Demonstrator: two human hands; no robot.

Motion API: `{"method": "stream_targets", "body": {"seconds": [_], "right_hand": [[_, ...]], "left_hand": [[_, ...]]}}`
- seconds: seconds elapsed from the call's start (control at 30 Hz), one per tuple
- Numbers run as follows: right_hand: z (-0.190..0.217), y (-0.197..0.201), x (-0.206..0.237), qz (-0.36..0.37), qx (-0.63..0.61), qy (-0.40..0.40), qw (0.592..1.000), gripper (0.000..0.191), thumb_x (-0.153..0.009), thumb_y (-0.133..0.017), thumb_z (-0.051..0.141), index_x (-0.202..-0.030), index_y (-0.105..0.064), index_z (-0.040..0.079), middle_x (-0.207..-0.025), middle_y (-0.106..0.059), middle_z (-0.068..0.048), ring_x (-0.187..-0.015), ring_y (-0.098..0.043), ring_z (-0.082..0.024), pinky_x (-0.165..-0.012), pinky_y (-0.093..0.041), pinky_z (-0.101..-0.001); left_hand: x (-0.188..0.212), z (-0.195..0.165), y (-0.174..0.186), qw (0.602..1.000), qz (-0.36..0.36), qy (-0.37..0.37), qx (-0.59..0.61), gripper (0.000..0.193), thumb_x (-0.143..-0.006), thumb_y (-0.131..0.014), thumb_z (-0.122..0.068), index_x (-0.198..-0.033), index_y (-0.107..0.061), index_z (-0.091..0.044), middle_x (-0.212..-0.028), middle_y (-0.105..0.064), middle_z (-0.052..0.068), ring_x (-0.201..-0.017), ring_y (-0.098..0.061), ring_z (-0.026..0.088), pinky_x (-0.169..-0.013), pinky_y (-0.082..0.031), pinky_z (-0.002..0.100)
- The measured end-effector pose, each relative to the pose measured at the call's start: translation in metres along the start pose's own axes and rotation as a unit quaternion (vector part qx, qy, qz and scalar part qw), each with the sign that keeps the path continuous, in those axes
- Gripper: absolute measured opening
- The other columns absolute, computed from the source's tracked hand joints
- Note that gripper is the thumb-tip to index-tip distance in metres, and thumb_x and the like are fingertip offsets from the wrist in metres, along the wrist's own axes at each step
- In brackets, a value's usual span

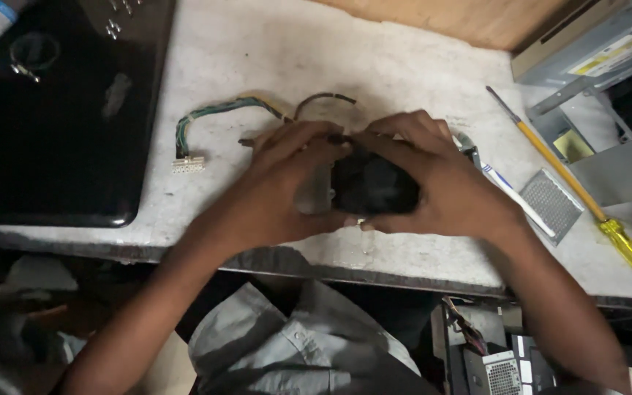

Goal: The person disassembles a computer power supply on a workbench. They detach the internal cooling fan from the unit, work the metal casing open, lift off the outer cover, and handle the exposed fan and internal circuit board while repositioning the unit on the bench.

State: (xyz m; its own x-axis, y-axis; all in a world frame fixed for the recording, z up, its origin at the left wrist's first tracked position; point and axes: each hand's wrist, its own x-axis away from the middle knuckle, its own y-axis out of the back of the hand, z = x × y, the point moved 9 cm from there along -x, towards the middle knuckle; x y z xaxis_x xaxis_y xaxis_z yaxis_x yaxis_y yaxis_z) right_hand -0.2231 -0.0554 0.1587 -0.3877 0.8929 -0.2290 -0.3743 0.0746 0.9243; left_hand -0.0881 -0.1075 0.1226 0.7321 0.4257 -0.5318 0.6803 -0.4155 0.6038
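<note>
Pale, scuffed stone-look table [272, 51] fills the frame centre, w/ a glossy black flat laptop-like slab [53, 132] at upper left and a grey metal drive casing [608, 51] at upper right. Both hands are curled shut around a small black boxy fan-like part w/ a grey metal side [363, 186] at frame centre, just above the table: left hand [287, 183] grips its left side, right hand [440, 183] wraps its right. Green-yellow wire bundle w/ white plug [206, 121] trails left of the hands; yellow-handled screwdriver [579, 194] and small grey mesh square [550, 201] lie at right, apart from the hands.
</note>
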Motion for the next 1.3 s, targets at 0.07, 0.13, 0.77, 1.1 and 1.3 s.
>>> {"method": "stream_targets", "body": {"seconds": [0.07, 0.13, 0.77, 1.1, 1.3], "right_hand": [[-0.009, 0.006, 0.009, -0.004, -0.014, -0.007, 1.0, 0.096, -0.059, -0.093, 0.037, -0.14, -0.059, -0.001, -0.139, -0.055, -0.019, -0.132, -0.051, -0.036, -0.111, -0.039, -0.0458], [-0.02, 0.012, 0.017, -0.008, -0.06, -0.015, 0.998, 0.092, -0.059, -0.093, 0.034, -0.139, -0.06, 0.001, -0.141, -0.057, -0.018, -0.132, -0.055, -0.034, -0.112, -0.044, -0.0434], [-0.024, 0.012, 0.035, -0.044, -0.052, 0.0, 0.998, 0.076, -0.054, -0.09, 0.024, -0.125, -0.069, 0.006, -0.135, -0.062, -0.011, -0.128, -0.058, -0.032, -0.108, -0.05, -0.0436], [-0.013, 0.022, 0.047, -0.112, -0.098, 0.032, 0.988, 0.072, -0.063, -0.089, 0.026, -0.128, -0.066, 0.005, -0.135, -0.06, -0.016, -0.127, -0.064, -0.03, -0.107, -0.054, -0.0389], [-0.013, 0.041, 0.066, -0.221, -0.121, 0.046, 0.967, 0.076, -0.065, -0.09, 0.024, -0.132, -0.063, 0.004, -0.142, -0.058, -0.017, -0.126, -0.06, -0.026, -0.11, -0.051, -0.0341]], "left_hand": [[0.0, 0.001, -0.001, 1.0, 0.001, -0.006, -0.027, 0.076, -0.076, -0.091, -0.04, -0.136, -0.06, -0.006, -0.15, -0.05, 0.016, -0.145, -0.043, 0.036, -0.121, -0.03, 0.054], [-0.001, 0.001, -0.002, 0.999, -0.001, -0.01, -0.04, 0.076, -0.076, -0.09, -0.041, -0.135, -0.06, -0.005, -0.15, -0.05, 0.016, -0.144, -0.043, 0.036, -0.12, -0.03, 0.054], [0.003, -0.014, -0.002, 0.992, -0.013, -0.084, -0.096, 0.066, -0.075, -0.092, -0.046, -0.123, -0.071, -0.006, -0.144, -0.059, 0.011, -0.138, -0.048, 0.031, -0.113, -0.03, 0.047], [0.001, -0.024, -0.001, 0.991, -0.034, -0.105, -0.075, 0.077, -0.069, -0.095, -0.038, -0.131, -0.06, -0.01, -0.141, -0.056, 0.01, -0.137, -0.05, 0.034, -0.113, -0.032, 0.049], [-0.015, -0.032, -0.002, 0.987, -0.035, -0.15, 0.035, 0.079, -0.073, -0.092, -0.021, -0.139, -0.051, -0.006, -0.14, -0.054, 0.015, -0.138, -0.052, 0.033, -0.119, -0.046, 0.045]]}}
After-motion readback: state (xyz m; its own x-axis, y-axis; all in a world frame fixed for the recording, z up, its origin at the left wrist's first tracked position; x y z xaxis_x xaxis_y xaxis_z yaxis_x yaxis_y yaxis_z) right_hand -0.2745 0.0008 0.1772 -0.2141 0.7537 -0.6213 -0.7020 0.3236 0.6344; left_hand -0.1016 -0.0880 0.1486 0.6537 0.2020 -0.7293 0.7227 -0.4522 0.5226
